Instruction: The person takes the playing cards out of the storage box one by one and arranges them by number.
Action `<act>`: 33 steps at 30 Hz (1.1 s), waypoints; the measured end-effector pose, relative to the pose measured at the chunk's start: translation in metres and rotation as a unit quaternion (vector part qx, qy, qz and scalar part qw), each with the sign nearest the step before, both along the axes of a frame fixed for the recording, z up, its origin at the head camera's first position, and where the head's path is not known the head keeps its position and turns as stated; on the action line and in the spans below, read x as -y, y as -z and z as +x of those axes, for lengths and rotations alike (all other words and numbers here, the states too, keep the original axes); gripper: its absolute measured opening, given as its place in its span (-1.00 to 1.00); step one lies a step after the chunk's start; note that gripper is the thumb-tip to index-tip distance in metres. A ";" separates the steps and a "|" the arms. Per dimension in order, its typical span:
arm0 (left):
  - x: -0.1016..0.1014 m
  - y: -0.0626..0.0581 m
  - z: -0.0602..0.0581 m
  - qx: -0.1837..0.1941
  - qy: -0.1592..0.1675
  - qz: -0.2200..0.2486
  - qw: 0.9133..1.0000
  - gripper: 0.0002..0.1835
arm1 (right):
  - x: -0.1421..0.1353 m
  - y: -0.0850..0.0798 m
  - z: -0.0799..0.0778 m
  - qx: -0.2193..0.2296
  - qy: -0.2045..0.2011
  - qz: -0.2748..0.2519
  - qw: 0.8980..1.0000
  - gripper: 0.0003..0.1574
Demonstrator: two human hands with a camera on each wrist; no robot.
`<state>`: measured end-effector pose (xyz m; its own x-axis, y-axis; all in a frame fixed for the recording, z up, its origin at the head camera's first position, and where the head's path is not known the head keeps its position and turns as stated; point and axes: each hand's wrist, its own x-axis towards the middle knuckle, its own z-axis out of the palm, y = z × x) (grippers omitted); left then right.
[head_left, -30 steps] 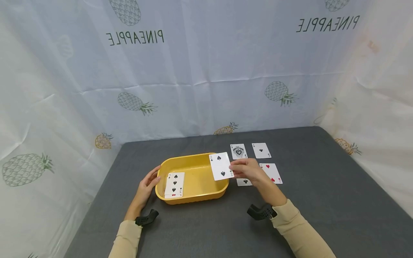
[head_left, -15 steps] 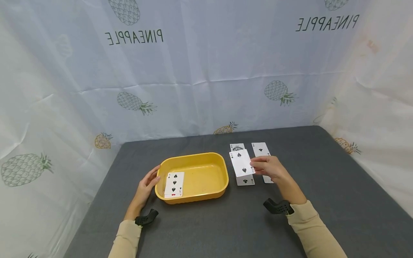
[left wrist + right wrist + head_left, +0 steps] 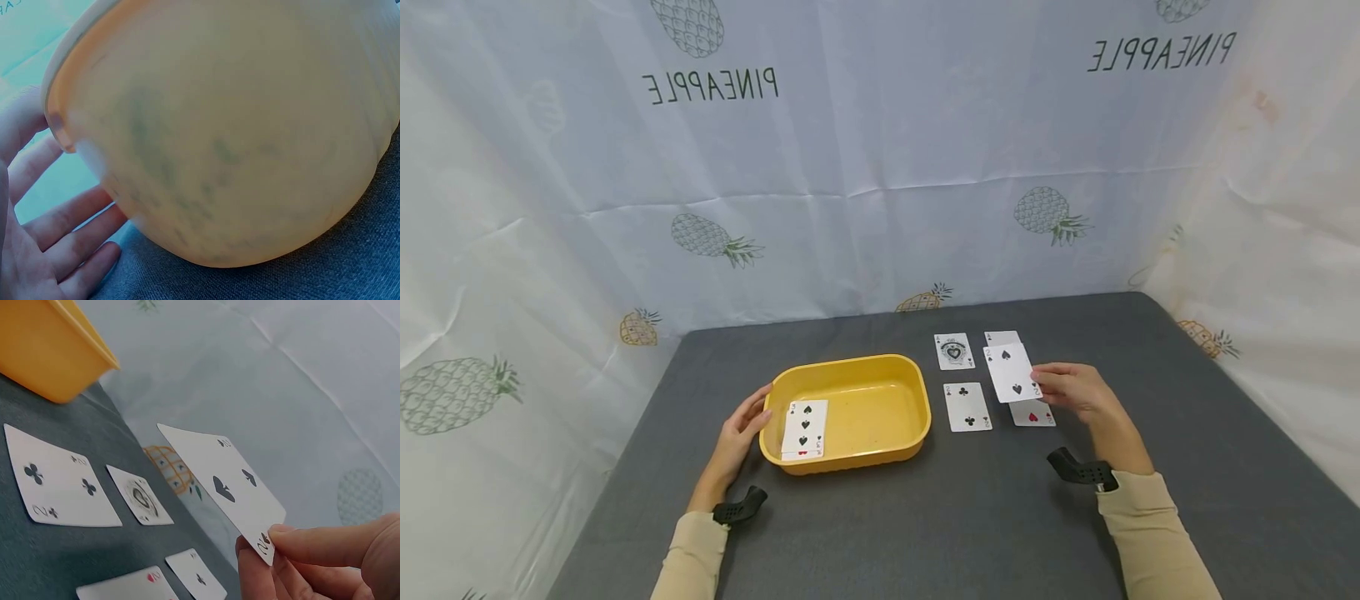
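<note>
My left hand (image 3: 739, 437) holds the left end of a yellow plastic tub (image 3: 865, 454), thumb at the rim and fingers against the outer wall, as the left wrist view shows. Inside the tub, a three of spades (image 3: 805, 427) overlaps another card with a bit of red showing. My right hand (image 3: 1078, 392) pinches a two of spades (image 3: 219, 478) by its corner, thumb on the face. The card is raised and tilted, partly covering the ace of clubs (image 3: 199, 578) and the two of hearts (image 3: 1033, 414) in the head view.
An ace of spades (image 3: 954, 352) and a two of clubs (image 3: 967, 407) lie face up between the tub and my right hand. The dark grey tabletop (image 3: 880, 533) meets a white pineapple-print curtain (image 3: 865, 250) at its far edge.
My right hand has carried the two of spades rightward, from over the tub's right end to over the right-hand column of cards. My left hand and the tub have stayed in place.
</note>
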<state>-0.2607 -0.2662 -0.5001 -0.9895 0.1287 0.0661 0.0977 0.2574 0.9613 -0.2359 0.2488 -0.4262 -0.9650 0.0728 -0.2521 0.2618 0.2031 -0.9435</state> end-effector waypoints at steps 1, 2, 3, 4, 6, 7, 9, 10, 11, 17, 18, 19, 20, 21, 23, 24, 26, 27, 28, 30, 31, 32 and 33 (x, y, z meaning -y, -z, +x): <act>0.000 0.000 0.000 0.000 0.000 0.000 1.000 -0.45 | -0.003 0.000 0.000 0.003 0.004 -0.005 1.000 -0.47; 0.000 0.000 0.000 0.001 -0.001 -0.001 1.000 -0.45 | -0.007 0.000 0.000 0.006 0.007 -0.007 1.000 -0.47; 0.000 0.000 0.000 0.002 -0.003 -0.002 1.000 -0.45 | -0.010 0.000 0.001 0.009 0.011 -0.007 1.000 -0.47; 0.000 0.000 0.000 0.003 -0.005 -0.003 1.000 -0.45 | -0.012 0.000 0.001 0.012 0.014 -0.007 1.000 -0.46; 0.000 0.000 -0.001 0.004 -0.007 -0.005 1.000 -0.45 | -0.017 0.001 0.001 0.015 0.019 -0.008 1.000 -0.46; -0.001 0.000 -0.001 0.005 -0.007 -0.006 1.000 -0.45 | -0.020 0.002 0.001 0.015 0.021 -0.010 1.000 -0.48; -0.001 0.000 -0.001 0.007 -0.006 -0.006 1.000 -0.44 | -0.024 0.003 0.001 0.015 0.025 -0.016 0.999 -0.63; -0.001 0.000 -0.001 0.007 -0.006 -0.007 1.000 -0.44 | -0.026 0.004 0.001 0.014 0.027 -0.023 0.999 -0.73; -0.001 0.000 -0.001 0.008 -0.005 -0.007 1.000 -0.44 | -0.028 0.005 0.000 0.014 0.029 -0.029 0.999 -0.84; -0.002 -0.001 -0.002 0.013 -0.007 -0.010 1.000 -0.43 | -0.041 0.012 -0.001 0.028 0.049 -0.019 0.998 -0.71; -0.002 -0.001 -0.002 0.013 -0.007 -0.010 1.000 -0.44 | -0.043 0.014 -0.001 0.033 0.054 -0.016 0.998 -0.64; -0.002 -0.001 -0.002 0.012 -0.006 -0.009 1.000 -0.44 | -0.045 0.015 -0.001 0.036 0.058 -0.010 0.998 -0.55; -0.002 -0.001 -0.002 0.011 -0.004 -0.008 1.000 -0.44 | -0.048 0.017 -0.001 0.039 0.063 -0.010 0.997 -0.59; -0.002 0.000 -0.002 0.010 -0.003 -0.007 1.000 -0.44 | -0.051 0.019 -0.001 0.041 0.066 -0.013 0.997 -0.64; -0.002 0.000 -0.002 0.010 -0.001 -0.007 1.000 -0.44 | -0.056 0.022 0.000 0.044 0.077 -0.022 0.996 -0.87; -0.002 0.000 -0.002 0.010 0.000 -0.006 1.000 -0.44 | -0.059 0.024 0.001 0.046 0.081 -0.024 0.995 -0.92; -0.002 0.000 -0.001 0.010 0.001 -0.006 1.000 -0.44 | -0.065 0.026 0.003 0.049 0.088 -0.036 0.994 -0.81; -0.002 0.000 -0.001 0.010 0.001 -0.007 1.000 -0.44 | -0.068 0.026 0.004 0.052 0.088 -0.037 0.994 -0.74; -0.002 0.000 -0.001 0.010 0.000 -0.007 1.000 -0.44 | -0.070 0.026 0.006 0.055 0.088 -0.036 0.994 -0.70; -0.002 0.000 -0.001 0.010 -0.002 -0.008 1.000 -0.44 | -0.076 0.027 0.009 0.058 0.085 -0.043 0.994 -0.64; -0.002 0.000 -0.001 0.010 -0.004 -0.009 1.000 -0.44 | -0.078 0.027 0.010 0.059 0.082 -0.046 0.994 -0.64; -0.002 0.000 -0.001 0.009 -0.006 -0.011 1.000 -0.44 | -0.080 0.027 0.011 0.062 0.082 -0.046 0.994 -0.63; -0.002 0.000 -0.001 0.009 -0.006 -0.011 1.000 -0.44 | -0.083 0.028 0.012 0.066 0.084 -0.047 0.993 -0.63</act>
<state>-0.2618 -0.2642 -0.5001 -0.9920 0.1178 0.0463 0.0779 0.2795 0.9570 -0.2238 0.3314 -0.4541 -0.8993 0.2012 -0.3884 0.4069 0.0589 -0.9116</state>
